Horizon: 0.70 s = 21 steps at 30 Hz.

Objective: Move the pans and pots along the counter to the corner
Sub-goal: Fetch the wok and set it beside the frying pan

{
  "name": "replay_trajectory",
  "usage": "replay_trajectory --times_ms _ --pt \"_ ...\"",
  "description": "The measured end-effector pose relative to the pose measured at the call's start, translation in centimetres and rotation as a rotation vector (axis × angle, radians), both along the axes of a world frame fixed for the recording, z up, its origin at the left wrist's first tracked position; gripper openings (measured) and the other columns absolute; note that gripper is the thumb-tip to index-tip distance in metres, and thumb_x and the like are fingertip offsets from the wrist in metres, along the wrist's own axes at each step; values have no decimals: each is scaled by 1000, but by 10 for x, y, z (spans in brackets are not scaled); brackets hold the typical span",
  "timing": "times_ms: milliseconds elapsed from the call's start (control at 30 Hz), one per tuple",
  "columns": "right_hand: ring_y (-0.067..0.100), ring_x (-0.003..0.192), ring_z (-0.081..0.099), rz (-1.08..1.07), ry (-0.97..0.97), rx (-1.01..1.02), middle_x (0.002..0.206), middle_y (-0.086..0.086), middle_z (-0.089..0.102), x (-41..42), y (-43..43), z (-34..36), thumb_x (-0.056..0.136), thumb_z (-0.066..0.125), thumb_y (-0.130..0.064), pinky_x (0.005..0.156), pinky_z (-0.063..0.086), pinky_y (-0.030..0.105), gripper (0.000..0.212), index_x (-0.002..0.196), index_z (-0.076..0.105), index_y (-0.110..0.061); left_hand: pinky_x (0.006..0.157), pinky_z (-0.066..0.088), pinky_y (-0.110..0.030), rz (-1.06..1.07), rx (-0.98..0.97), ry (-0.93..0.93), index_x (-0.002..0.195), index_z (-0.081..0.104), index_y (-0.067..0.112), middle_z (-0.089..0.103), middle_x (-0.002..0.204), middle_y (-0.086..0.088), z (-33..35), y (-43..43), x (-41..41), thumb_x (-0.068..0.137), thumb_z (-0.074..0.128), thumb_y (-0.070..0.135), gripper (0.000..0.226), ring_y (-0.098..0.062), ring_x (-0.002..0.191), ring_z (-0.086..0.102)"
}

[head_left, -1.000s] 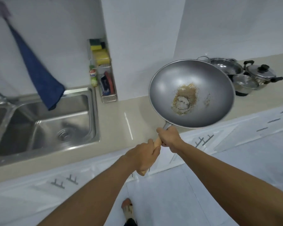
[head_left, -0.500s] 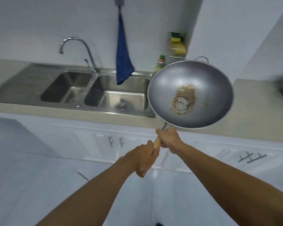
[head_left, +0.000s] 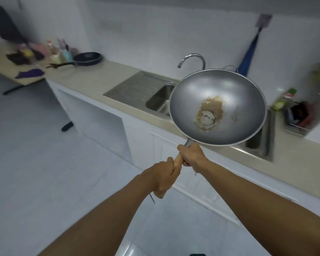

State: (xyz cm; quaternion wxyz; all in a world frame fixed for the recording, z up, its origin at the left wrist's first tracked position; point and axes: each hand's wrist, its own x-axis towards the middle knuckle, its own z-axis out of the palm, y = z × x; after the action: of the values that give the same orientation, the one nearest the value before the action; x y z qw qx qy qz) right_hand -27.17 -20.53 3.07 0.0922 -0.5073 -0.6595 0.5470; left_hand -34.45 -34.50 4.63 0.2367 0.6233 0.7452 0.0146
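A large grey wok [head_left: 233, 100] with a brown stain in its bowl hangs in the air over the sink's front edge. Its wooden handle is gripped by both hands: my right hand [head_left: 191, 156] nearer the bowl, my left hand [head_left: 163, 177] at the handle's end. A dark blue frying pan [head_left: 87, 58] with a black handle lies on the beige counter [head_left: 92, 78] at the far left corner. The other pots are out of view.
A steel double sink [head_left: 159, 97] with a curved tap [head_left: 191, 60] sits in the counter behind the wok. A blue towel [head_left: 248, 58] hangs on the wall. A dish rack [head_left: 299, 117] with bottles stands at the right. Blurred bottles and cloths crowd the far left.
The view has swung left along the counter, with the wok still held in both hands. The pots at the right have left the view; the frying pan at the far corner has appeared.
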Motion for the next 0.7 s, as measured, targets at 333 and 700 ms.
replay_trajectory --times_ms 333,700 --pt "22 51 45 239 53 27 62 13 52 -188 -11 4 86 54 -18 54 40 32 20 69 48 -9 65 56 -49 394 40 -23 79 15 32 42 75 -2 3 -25 -148 98 45 13 40 -36 68 59" --pt "23 54 47 410 5 -15 66 15 57 -389 37 -15 88 52 -19 57 44 32 18 74 54 -6 62 53 -38 576 -41 -94 109 36 14 46 79 -4 5 22 -317 100 44 22 15 -24 64 54"
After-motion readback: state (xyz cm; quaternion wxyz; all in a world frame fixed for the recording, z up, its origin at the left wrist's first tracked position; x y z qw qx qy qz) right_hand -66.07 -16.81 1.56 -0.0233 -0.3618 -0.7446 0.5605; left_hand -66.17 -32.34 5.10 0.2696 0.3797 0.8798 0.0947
